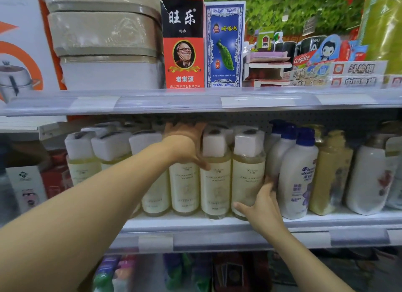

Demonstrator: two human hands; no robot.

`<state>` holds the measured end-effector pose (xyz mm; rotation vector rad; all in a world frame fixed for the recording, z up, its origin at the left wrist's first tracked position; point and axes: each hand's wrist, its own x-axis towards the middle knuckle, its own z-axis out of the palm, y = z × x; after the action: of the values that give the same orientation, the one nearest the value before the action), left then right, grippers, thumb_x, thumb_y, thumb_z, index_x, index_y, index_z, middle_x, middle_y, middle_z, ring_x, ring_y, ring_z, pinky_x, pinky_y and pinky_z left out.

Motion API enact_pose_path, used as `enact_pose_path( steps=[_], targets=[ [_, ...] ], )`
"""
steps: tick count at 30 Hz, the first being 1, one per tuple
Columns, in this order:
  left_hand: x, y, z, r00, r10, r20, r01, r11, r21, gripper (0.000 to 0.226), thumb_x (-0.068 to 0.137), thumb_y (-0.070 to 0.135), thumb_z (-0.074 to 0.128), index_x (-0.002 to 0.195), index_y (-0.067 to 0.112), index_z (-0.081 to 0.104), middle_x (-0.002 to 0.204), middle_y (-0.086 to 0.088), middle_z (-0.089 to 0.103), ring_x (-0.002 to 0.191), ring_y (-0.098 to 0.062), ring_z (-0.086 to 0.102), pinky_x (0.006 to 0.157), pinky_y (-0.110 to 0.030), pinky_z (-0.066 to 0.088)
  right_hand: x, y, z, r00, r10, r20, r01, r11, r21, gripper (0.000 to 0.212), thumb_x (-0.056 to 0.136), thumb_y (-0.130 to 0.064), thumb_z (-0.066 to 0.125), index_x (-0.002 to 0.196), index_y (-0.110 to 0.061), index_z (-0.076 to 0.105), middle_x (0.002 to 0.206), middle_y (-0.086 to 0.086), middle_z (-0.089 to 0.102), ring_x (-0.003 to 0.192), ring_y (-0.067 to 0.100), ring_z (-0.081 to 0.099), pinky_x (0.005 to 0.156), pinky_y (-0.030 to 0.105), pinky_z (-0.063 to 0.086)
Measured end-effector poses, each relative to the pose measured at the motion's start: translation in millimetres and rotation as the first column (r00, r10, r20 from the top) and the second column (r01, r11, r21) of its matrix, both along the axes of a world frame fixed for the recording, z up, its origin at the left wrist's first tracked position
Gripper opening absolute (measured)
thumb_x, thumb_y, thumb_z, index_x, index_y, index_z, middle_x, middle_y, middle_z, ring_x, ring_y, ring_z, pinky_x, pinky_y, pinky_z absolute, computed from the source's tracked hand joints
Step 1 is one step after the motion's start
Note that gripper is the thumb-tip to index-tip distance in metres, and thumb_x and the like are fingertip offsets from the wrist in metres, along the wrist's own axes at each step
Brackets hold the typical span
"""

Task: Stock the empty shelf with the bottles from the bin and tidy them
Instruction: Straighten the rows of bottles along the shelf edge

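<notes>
Cream bottles (pixel 215 182) crowd the shelf (pixel 195 223); my left hand (pixel 185 145) grips one's cap, my right hand (pixel 258 206) cups the end bottle (pixel 248 180). I'd nudge gently, keeping labels forward.

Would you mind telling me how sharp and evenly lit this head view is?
Head view: wide-angle bending bows the upper shelf edge; glare whitens its price strip; the bottles under it sit in soft shadow with faint, barely legible labels; the left hand and right hand look slightly soft; corners blur.
</notes>
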<state>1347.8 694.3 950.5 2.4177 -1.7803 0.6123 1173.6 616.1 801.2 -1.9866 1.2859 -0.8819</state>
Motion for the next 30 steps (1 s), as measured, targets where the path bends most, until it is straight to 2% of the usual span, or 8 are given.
enact_pose_path(
  steps=[2, 4, 9, 15, 17, 20, 25, 30],
  targets=[
    [10, 12, 2, 0.993, 0.059, 0.107, -0.062, 0.998, 0.031, 0.107, 0.056, 0.063, 0.079, 0.142, 0.03, 0.025, 0.141, -0.005, 0.043, 0.128, -0.029, 0.04, 0.106, -0.043, 0.029, 1, 1, 0, 0.999, -0.012, -0.05, 0.013, 0.999, 0.03, 0.095, 0.079, -0.027, 0.075, 0.145, -0.014, 0.01, 0.14, 0.015, 0.04, 0.128, 0.033, 0.044, 0.104, 0.044, 0.041],
    [18, 22, 0, 0.985, 0.095, 0.143, -0.103, 0.994, 0.048, 0.11, 0.057, 0.062, 0.078, 0.145, 0.03, 0.021, 0.147, -0.005, 0.037, 0.133, -0.029, 0.035, 0.108, -0.044, 0.025, 2, 1, 1, 0.995, -0.047, -0.092, 0.05, 0.999, 0.021, 0.086, 0.08, -0.026, 0.074, 0.141, -0.015, 0.015, 0.137, 0.015, 0.046, 0.123, 0.034, 0.049, 0.101, 0.046, 0.043],
    [23, 22, -7, 0.981, 0.131, 0.144, -0.134, 0.991, 0.016, 0.1, 0.064, 0.056, 0.077, 0.144, 0.031, 0.023, 0.146, -0.002, 0.039, 0.131, -0.026, 0.038, 0.108, -0.042, 0.025, 6, 2, 5, 0.983, -0.082, -0.162, 0.082, 0.997, -0.009, 0.07, 0.079, -0.026, 0.075, 0.126, -0.014, 0.024, 0.13, 0.014, 0.052, 0.118, 0.035, 0.054, 0.095, 0.044, 0.046],
    [27, 24, -5, 0.988, 0.119, 0.101, -0.12, 0.993, 0.006, 0.093, 0.068, 0.048, 0.079, 0.143, 0.033, 0.025, 0.143, -0.002, 0.041, 0.128, -0.028, 0.04, 0.106, -0.04, 0.028, 11, -1, 9, 0.974, -0.088, -0.209, 0.084, 0.996, -0.029, 0.069, 0.079, -0.031, 0.075, 0.124, -0.01, 0.028, 0.125, 0.015, 0.056, 0.112, 0.036, 0.057, 0.091, 0.044, 0.049],
    [28, 25, -6, 0.994, 0.102, 0.049, -0.101, 0.995, -0.014, 0.088, 0.069, 0.052, 0.076, 0.14, 0.032, 0.029, 0.141, -0.002, 0.043, 0.126, -0.028, 0.042, 0.105, -0.04, 0.029, 12, 0, 10, 0.98, -0.073, -0.184, 0.075, 0.997, 0.005, 0.078, 0.074, -0.034, 0.078, 0.127, -0.01, 0.026, 0.125, 0.015, 0.056, 0.112, 0.037, 0.056, 0.092, 0.047, 0.049],
    [28, 20, -5, 0.994, 0.099, -0.049, -0.102, 0.993, -0.059, 0.078, 0.075, 0.059, 0.067, 0.139, 0.031, 0.033, 0.136, -0.003, 0.049, 0.123, -0.029, 0.045, 0.105, -0.04, 0.029, 19, 5, 10, 0.991, -0.078, -0.111, 0.08, 0.997, 0.021, 0.105, 0.06, -0.048, 0.084, 0.133, -0.008, 0.02, 0.128, 0.02, 0.05, 0.115, 0.039, 0.053, 0.094, 0.049, 0.048],
    [27, 13, -8, 0.989, 0.132, -0.063, -0.136, 0.988, -0.065, 0.073, 0.08, 0.06, 0.062, 0.138, 0.027, 0.034, 0.133, -0.008, 0.052, 0.121, -0.032, 0.047, 0.106, -0.04, 0.032, 36, 12, 8, 0.99, -0.124, -0.064, 0.126, 0.992, 0.021, 0.138, 0.053, -0.062, 0.083, 0.147, 0.0, 0.003, 0.144, 0.025, 0.03, 0.132, 0.04, 0.033, 0.106, 0.051, 0.036],
    [26, 8, -5, 0.985, 0.166, -0.045, -0.169, 0.982, -0.088, 0.072, 0.078, 0.06, 0.064, 0.135, 0.025, 0.039, 0.128, -0.007, 0.056, 0.117, -0.032, 0.052, 0.096, -0.037, 0.039, 41, 10, 5, 0.989, -0.145, -0.031, 0.146, 0.989, 0.018, 0.144, 0.049, -0.064, 0.083, 0.149, -0.004, -0.002, 0.145, 0.024, 0.027, 0.133, 0.04, 0.03, 0.107, 0.052, 0.034]
  ],
)
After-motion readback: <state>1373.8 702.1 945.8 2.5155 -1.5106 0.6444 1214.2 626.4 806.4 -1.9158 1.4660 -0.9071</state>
